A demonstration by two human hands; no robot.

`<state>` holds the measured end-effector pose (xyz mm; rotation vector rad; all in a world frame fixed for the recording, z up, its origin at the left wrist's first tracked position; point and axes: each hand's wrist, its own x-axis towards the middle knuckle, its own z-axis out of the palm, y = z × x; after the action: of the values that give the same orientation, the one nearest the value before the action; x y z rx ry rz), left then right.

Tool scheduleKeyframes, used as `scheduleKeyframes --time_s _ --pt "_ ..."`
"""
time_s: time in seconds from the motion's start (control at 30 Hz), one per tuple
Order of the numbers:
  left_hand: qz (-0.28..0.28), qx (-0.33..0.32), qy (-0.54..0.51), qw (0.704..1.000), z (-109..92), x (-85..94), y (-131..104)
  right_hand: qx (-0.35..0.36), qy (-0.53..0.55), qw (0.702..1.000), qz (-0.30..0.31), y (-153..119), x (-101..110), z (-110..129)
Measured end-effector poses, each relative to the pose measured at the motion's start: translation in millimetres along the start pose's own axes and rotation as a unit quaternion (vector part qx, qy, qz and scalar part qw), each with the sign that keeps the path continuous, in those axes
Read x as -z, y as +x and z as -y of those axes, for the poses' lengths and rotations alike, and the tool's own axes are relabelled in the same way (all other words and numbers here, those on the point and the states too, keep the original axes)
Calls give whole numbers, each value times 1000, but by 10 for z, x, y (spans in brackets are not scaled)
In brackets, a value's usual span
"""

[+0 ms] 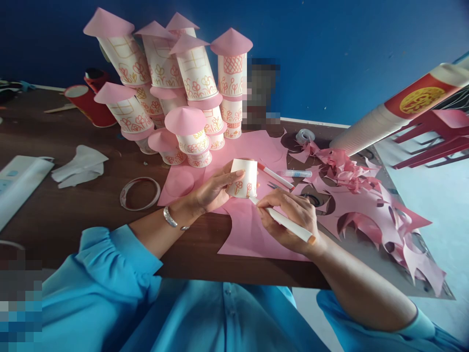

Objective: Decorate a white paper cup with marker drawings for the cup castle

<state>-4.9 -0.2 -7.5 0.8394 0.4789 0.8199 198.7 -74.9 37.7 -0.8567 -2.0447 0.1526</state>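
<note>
My left hand is wrapped round a white paper cup, held tilted with its side facing me. Flower drawings show on the lower part of that side. In my right hand is a white marker with an orange end. Its tip touches or nearly touches the cup's lower edge. Just behind lies a second marker with a red cap, and beside it a glue stick. Scissors are partly hidden behind my right hand. Pink paper lies beneath both hands.
Towers of decorated paper cups with pink cone roofs stand at the back. Cut pink scraps cover the right side, near a tall leaning stack of cups. A tape roll, crumpled tissue and red cup are leftward.
</note>
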Motion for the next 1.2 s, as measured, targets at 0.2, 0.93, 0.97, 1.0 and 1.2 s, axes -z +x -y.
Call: scheduleKeyframes --time_s 0.2,0.93,0.97,1.0,1.2 --pt "1 4 -4 1000 11 11 7 1 -2 1000 -1 10 23 4" --pt "42 -25 67 997 60 58 -13 11 -17 1000 -1 2 -1 -16" --pt "41 -23 66 997 56 51 -11 11 -18 1000 3 4 7 -15" --pt "39 -22 65 997 50 42 -10 11 -19 1000 7 6 14 -14" --pt "27 -23 56 998 16 0 -17 11 -11 1000 27 11 40 -20"
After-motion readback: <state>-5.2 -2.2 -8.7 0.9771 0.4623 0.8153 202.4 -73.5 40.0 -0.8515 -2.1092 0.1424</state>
